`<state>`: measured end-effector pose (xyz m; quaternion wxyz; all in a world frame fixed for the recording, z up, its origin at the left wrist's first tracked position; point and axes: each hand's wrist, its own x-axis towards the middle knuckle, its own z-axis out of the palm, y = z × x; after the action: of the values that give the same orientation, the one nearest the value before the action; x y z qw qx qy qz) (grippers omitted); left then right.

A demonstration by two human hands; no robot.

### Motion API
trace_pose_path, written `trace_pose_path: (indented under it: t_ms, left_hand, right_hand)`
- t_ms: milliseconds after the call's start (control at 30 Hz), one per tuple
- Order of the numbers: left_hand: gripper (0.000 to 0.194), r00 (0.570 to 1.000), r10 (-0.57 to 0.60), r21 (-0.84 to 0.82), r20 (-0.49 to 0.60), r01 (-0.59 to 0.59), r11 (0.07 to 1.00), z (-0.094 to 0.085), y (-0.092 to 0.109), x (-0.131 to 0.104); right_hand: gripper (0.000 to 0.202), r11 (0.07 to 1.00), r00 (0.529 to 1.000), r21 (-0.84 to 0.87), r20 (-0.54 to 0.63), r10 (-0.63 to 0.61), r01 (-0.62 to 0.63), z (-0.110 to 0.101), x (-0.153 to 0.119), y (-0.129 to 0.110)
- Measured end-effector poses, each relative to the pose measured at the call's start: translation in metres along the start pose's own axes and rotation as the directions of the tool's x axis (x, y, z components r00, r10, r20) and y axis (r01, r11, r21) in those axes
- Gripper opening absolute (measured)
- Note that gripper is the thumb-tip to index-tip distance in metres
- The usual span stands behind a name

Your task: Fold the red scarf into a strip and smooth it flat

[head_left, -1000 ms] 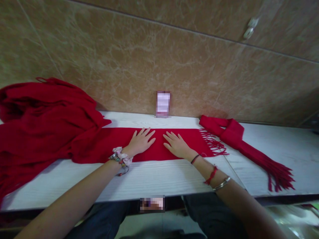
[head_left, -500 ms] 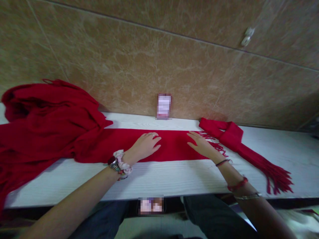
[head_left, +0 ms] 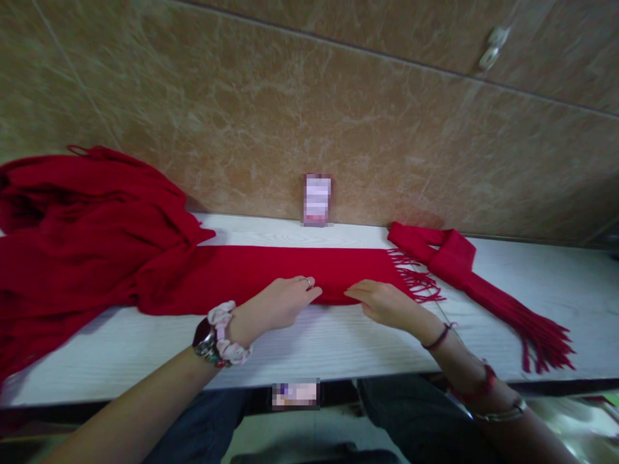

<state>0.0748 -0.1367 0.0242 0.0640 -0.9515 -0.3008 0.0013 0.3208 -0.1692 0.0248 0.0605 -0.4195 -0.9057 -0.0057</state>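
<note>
A long red scarf [head_left: 271,264] lies flat across the white table, its fringe spread at the right end. My left hand [head_left: 280,299] is closed on the scarf's near edge, fingers together and a ring showing. To its right, my right hand [head_left: 387,303] pinches the same edge, a short gap from the left one. Between the hands the edge looks slightly lifted. At the left the scarf runs into a big crumpled pile of red fabric [head_left: 97,238]. Another red scarf [head_left: 454,258], folded narrow with a fringed end, rests to the right.
A tiled wall [head_left: 242,116] rises behind the white table [head_left: 348,348]. A phone-like object [head_left: 317,200], pixelated, leans against it. Another pixelated screen [head_left: 296,394] is below the table's front edge, between my legs. A small white fitting [head_left: 494,48] is on the wall.
Both hands have moved from the middle of the flat scarf down to its near edge. Their spread fingers have closed on the fabric. The view has shifted slightly.
</note>
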Motion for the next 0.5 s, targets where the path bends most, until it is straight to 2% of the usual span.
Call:
trace_pose_path:
  t_ms: [200, 500]
  left_hand:
    - [0.023, 0.996, -0.06, 0.043, -0.063, 0.063, 0.997, 0.002, 0.01, 0.005]
    - [0.025, 0.991, -0.095, 0.032, -0.098, 0.098, 0.995, 0.0, 0.01, 0.007]
  right_hand:
    - [0.045, 0.999, 0.998, -0.001, -0.036, 0.048, -0.048, 0.008, 0.002, -0.001]
    - [0.033, 0.979, 0.985, -0.115, -0.058, 0.164, -0.17, 0.006, -0.01, 0.011]
